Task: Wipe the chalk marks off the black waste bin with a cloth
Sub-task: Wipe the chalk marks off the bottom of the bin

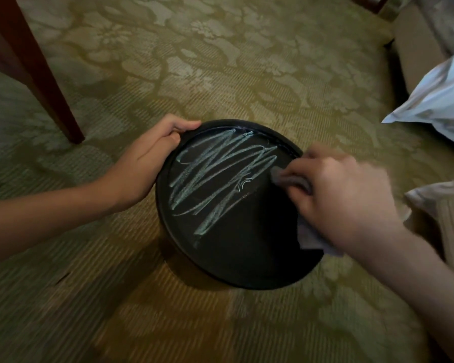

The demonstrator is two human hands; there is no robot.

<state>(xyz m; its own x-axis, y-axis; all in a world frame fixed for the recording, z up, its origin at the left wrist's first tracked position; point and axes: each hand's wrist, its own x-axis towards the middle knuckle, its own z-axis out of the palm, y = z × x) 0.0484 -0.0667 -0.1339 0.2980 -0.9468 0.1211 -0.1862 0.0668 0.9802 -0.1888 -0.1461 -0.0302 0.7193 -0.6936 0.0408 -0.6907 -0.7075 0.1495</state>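
Black waste bin is sitting upturned on carpet, left hand gripping its rim while right hand, fingers clenching the cloth, is risking smearing chalk marks.

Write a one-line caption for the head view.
Left hand steadies black waste bin; right hand presses grey cloth against chalk marks.

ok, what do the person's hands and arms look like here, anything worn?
Two bare human hands and forearms, no robot parts. The left hand and its forearm show no sleeve, glove, ring, watch or band. The right hand is motion-blurred, so small details can't be read, but no glove or sleeve shows on it or its forearm either. No markings visible on either arm.
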